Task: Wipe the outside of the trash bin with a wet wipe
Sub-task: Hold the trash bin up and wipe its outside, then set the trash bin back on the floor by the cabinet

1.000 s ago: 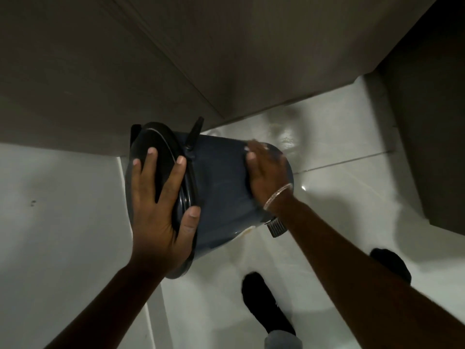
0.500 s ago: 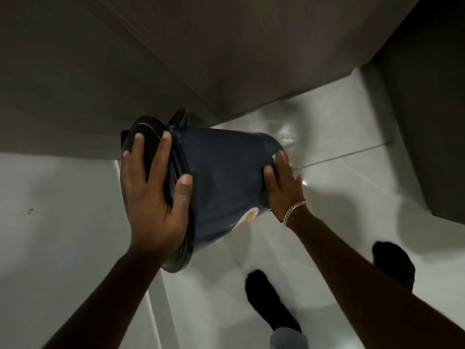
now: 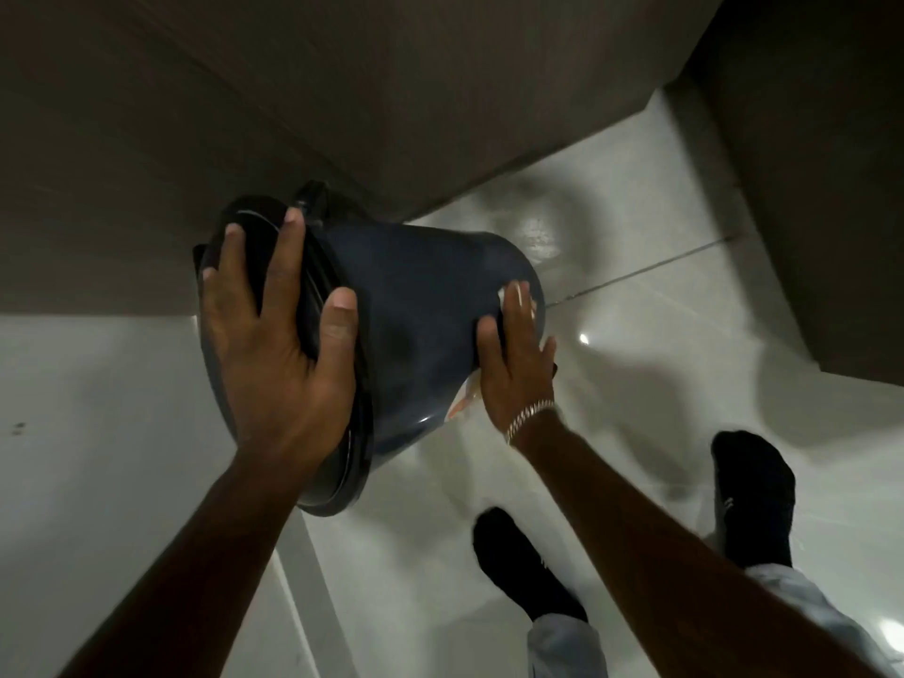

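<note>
dark blue plastic, the trash bin [image 3: 416, 325] is tipped on its side and held up off the floor [image 3: 660, 335] between the two hands, its black lid [image 3: 313, 296] end toward the left hand and its base toward the right. the left hand [image 3: 279, 354] is spread wide over the lid and rim, fingers across the lid face and thumb hooked onto the bin's wall, clamping it. the right hand [image 3: 513, 359] lies flat and open against the wall near the base, fingers together, pressing a white wet wipe [image 3: 531, 305] whose edge shows just past the fingertips. a pale sticker [image 3: 462, 398] on the bin peeks out beside the heel of that hand, and a metal bracelet [image 3: 531, 418] circles the right wrist. beyond both hands stands a brown cabinet front [image 3: 391, 100]. below the right forearm, two feet in black socks [image 3: 528, 565] stand on the glossy pale tiled floor.
</note>
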